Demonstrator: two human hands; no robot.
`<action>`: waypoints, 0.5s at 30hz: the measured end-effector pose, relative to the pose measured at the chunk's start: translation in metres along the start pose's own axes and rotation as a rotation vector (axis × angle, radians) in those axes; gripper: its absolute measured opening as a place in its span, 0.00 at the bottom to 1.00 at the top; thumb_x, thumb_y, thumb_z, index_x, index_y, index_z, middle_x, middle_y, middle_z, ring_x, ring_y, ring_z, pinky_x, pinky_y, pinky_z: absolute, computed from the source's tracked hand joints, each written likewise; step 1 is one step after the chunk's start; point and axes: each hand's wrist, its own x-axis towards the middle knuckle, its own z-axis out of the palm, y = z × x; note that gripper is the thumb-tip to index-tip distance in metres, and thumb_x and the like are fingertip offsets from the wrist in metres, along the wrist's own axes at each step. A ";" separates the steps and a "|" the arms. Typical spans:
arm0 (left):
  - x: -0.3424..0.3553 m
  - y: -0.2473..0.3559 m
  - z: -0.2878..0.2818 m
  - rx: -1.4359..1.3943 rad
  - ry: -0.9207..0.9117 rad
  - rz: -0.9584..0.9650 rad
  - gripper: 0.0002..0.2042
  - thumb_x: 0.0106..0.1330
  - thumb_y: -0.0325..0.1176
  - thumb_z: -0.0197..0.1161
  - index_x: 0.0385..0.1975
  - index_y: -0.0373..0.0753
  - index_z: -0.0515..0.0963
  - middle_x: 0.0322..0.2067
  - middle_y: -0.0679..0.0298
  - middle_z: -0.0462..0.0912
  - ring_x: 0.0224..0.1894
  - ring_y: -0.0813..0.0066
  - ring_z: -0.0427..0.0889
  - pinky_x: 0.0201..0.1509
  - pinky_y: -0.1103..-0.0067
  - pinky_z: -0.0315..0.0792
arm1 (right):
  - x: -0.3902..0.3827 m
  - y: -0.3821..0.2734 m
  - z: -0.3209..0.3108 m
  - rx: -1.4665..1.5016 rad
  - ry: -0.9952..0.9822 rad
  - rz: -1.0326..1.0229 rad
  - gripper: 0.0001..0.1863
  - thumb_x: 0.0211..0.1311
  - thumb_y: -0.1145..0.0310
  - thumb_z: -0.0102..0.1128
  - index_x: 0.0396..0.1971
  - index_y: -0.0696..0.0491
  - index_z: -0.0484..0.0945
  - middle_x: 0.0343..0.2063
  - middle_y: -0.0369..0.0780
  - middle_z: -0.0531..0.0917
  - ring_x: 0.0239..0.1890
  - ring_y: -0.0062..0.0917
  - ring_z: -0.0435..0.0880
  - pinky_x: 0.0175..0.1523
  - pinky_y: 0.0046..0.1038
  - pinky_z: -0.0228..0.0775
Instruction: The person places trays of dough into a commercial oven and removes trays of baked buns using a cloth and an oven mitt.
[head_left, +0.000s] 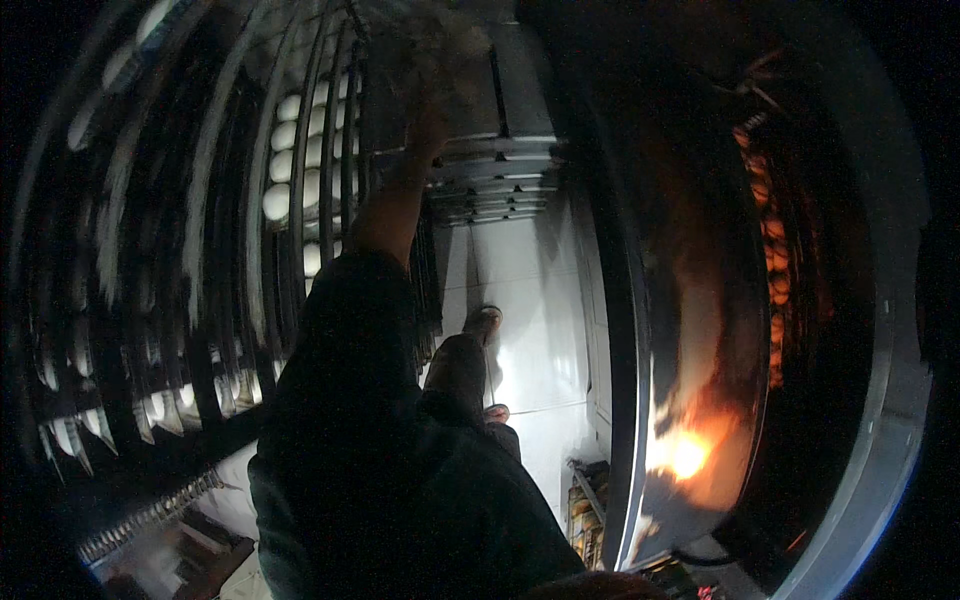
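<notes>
- A bare left hand (428,108) reaches into shadow at the upper middle of the view; white eggs (283,133) sit in a rack to its left, slightly nearer the wearer.
- The eggs' column runs lengthwise beside the rack's upright slats (209,170), leaning much as the outstretched forearm does.
- Gloom and blur swallow the fingers: whether they are spread or curled, empty or gripping, cannot be told.
- The right hand is out of view, leaving the left nearer.
- A dark sleeve (350,310) hides the rack's lower part; glare blots the shiny panel (690,330) at right.
</notes>
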 end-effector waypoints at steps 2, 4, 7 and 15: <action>0.013 0.009 -0.007 0.382 0.343 0.216 0.20 0.63 0.28 0.57 0.56 0.37 0.72 0.57 0.52 0.69 0.53 0.56 0.75 0.51 0.63 0.73 | 0.033 0.000 -0.022 -0.145 -0.110 -0.088 0.15 0.61 0.60 0.56 0.36 0.58 0.78 0.30 0.43 0.82 0.33 0.31 0.81 0.39 0.32 0.73; 0.028 0.001 -0.034 0.491 0.285 0.117 0.22 0.63 0.29 0.57 0.59 0.38 0.69 0.62 0.53 0.66 0.56 0.55 0.72 0.54 0.62 0.72 | 0.075 -0.010 -0.038 -0.297 -0.226 -0.184 0.16 0.60 0.58 0.56 0.35 0.58 0.79 0.30 0.44 0.82 0.33 0.32 0.81 0.38 0.34 0.73; -0.045 -0.006 -0.047 0.466 0.244 -0.002 0.22 0.63 0.30 0.58 0.58 0.37 0.70 0.61 0.52 0.66 0.56 0.55 0.72 0.55 0.62 0.71 | 0.139 -0.030 -0.045 -0.518 -0.374 -0.302 0.17 0.59 0.56 0.56 0.33 0.56 0.79 0.29 0.46 0.81 0.32 0.35 0.81 0.38 0.36 0.73; -0.238 0.017 -0.074 0.337 0.014 -0.417 0.21 0.63 0.34 0.59 0.55 0.35 0.72 0.58 0.50 0.70 0.57 0.55 0.72 0.57 0.65 0.69 | 0.336 -0.166 0.052 -0.957 -0.859 -0.674 0.13 0.58 0.58 0.56 0.32 0.52 0.79 0.33 0.47 0.83 0.36 0.39 0.83 0.41 0.39 0.74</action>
